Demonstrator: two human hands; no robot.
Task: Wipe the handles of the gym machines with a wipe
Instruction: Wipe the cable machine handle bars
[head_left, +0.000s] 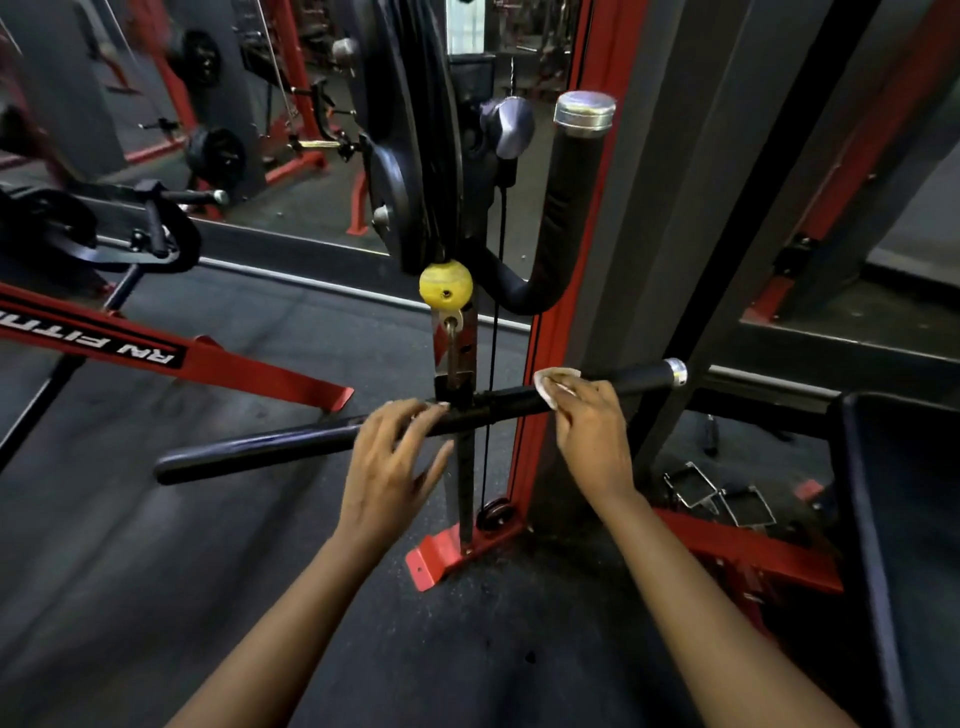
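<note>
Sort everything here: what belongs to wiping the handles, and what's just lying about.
Job: wipe, under right hand; black bar handle, touched by left hand; upright padded handle.
Lying about: yellow ball stopper; weight plate; red floor frame.

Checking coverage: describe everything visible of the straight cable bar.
The straight cable bar is black and matte, with a silver cap on its right end. It hangs near-horizontal from a center bracket below a yellow ball. The left hand touches its middle; the right hand holds a white wipe against its right half.
</note>
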